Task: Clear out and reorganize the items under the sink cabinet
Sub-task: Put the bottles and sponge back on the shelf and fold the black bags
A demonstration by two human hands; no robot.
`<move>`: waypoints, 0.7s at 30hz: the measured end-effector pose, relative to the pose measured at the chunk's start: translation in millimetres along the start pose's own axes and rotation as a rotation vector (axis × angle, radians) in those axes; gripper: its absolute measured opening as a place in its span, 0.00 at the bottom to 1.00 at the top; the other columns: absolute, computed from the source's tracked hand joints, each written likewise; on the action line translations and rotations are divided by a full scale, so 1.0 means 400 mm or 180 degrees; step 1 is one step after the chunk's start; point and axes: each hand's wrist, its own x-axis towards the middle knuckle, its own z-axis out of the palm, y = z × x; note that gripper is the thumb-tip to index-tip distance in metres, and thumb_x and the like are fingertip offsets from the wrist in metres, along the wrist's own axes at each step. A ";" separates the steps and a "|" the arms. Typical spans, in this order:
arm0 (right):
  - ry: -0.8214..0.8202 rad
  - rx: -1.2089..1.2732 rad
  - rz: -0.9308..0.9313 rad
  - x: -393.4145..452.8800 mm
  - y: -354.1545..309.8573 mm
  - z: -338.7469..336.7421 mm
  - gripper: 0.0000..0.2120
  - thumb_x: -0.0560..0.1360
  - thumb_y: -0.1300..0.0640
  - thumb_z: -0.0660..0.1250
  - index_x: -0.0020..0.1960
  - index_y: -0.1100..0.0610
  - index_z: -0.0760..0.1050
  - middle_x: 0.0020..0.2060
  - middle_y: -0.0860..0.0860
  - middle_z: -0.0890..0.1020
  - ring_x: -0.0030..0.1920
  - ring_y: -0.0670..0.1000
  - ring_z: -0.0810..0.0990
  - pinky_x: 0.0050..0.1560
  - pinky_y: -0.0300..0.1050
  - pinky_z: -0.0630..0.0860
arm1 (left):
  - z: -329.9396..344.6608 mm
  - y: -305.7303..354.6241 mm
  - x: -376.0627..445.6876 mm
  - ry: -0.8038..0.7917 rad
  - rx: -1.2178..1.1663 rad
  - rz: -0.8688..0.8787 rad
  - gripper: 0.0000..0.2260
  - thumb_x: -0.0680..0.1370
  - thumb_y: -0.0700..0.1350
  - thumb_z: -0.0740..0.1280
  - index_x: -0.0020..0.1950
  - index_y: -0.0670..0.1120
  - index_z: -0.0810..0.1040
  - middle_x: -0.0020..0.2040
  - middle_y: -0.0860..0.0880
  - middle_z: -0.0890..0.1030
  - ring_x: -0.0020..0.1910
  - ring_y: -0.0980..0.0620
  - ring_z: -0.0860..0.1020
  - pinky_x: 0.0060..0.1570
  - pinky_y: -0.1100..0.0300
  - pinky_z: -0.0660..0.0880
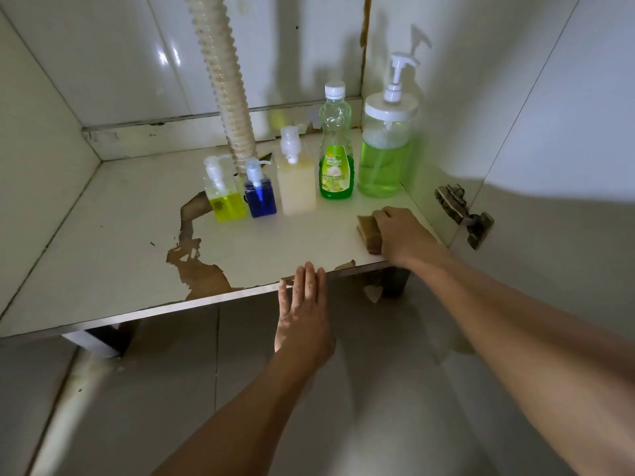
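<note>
Where the glossy grey floor tiles (pixel 171 389) meet the cabinet, the left hand (pixel 304 316) lies flat and relaxed, its straight fingers resting on the near edge of the cabinet floor (pixel 103 242), holding nothing. That floor is a smooth cream laminate board, with the surface peeled away in a jagged brown patch (pixel 197 266) running from the near edge toward the bottles. To the right, the right hand (pixel 403 233) grips a rectangular brown sponge (pixel 369 231), fingers curled over its far end, pressing it onto the board near the right front corner. Just beyond it on the right wall is a rusty metal hinge (pixel 462 213).

Farther in, five containers stand upright in a row, rising in height left to right: a small square pump bottle of yellow liquid (pixel 226 197), a small square pump bottle of blue liquid (pixel 260 195), a taller square pump bottle of pale cream liquid (pixel 297 182), a slim curved clear plastic bottle with green liquid, a green label and a white ribbed cap (pixel 336 146), and a round jar-like pump dispenser of green liquid (pixel 386 149) near the right wall. Behind the two small bottles, a ribbed, translucent beige drain hose (pixel 223 73) comes down to the board. The far wall is shiny white panels (pixel 120 63).
</note>
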 end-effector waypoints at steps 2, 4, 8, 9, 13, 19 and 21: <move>0.0129 -0.0020 -0.0036 -0.009 0.001 0.005 0.23 0.72 0.64 0.66 0.67 0.60 0.67 0.64 0.56 0.71 0.65 0.57 0.68 0.61 0.50 0.69 | -0.004 0.001 -0.003 -0.0056 0.0033 0.0013 0.45 0.78 0.53 0.62 0.70 0.42 0.25 0.76 0.42 0.30 0.71 0.43 0.28 0.70 0.42 0.33; 0.0320 -0.0040 -0.0041 -0.028 -0.006 0.000 0.24 0.73 0.64 0.65 0.68 0.60 0.66 0.67 0.58 0.68 0.67 0.59 0.66 0.65 0.51 0.67 | -0.009 0.003 -0.004 -0.0108 0.0056 0.0015 0.45 0.78 0.52 0.63 0.71 0.42 0.26 0.76 0.41 0.31 0.74 0.42 0.31 0.71 0.42 0.33; 0.0617 -0.0134 -0.0465 -0.095 -0.040 -0.004 0.21 0.73 0.66 0.61 0.66 0.61 0.68 0.68 0.58 0.68 0.66 0.60 0.68 0.64 0.55 0.70 | -0.013 0.001 -0.005 -0.0173 0.0063 0.0050 0.44 0.77 0.47 0.64 0.74 0.41 0.30 0.76 0.41 0.32 0.75 0.42 0.32 0.71 0.42 0.33; 0.0615 -0.0186 -0.0657 -0.119 -0.051 0.002 0.20 0.72 0.67 0.62 0.64 0.61 0.69 0.66 0.58 0.69 0.65 0.60 0.70 0.62 0.55 0.71 | -0.016 0.000 -0.006 -0.0191 0.0044 0.0076 0.44 0.77 0.46 0.64 0.75 0.41 0.31 0.76 0.41 0.32 0.75 0.42 0.32 0.71 0.42 0.34; 0.0328 -0.0294 -0.1387 -0.292 -0.089 -0.011 0.11 0.74 0.65 0.60 0.56 0.59 0.72 0.57 0.54 0.73 0.57 0.55 0.76 0.53 0.50 0.77 | -0.056 -0.002 -0.011 -0.0344 -0.0095 0.0200 0.43 0.76 0.47 0.64 0.77 0.41 0.35 0.77 0.41 0.36 0.77 0.42 0.36 0.74 0.43 0.39; -0.0496 -0.0712 -0.1525 -0.538 -0.059 -0.161 0.07 0.76 0.61 0.57 0.52 0.57 0.71 0.50 0.51 0.74 0.49 0.55 0.77 0.42 0.49 0.75 | -0.171 -0.007 -0.070 -0.0453 -0.0542 0.0176 0.34 0.75 0.48 0.64 0.76 0.40 0.52 0.77 0.43 0.55 0.77 0.45 0.53 0.75 0.45 0.49; -0.0564 -0.0595 -0.1177 -0.531 -0.049 -0.170 0.09 0.76 0.59 0.58 0.55 0.56 0.72 0.53 0.52 0.77 0.51 0.57 0.78 0.48 0.48 0.76 | -0.198 0.014 -0.128 -0.0057 -0.0857 0.0013 0.27 0.76 0.47 0.63 0.73 0.42 0.61 0.72 0.44 0.65 0.72 0.44 0.63 0.73 0.48 0.57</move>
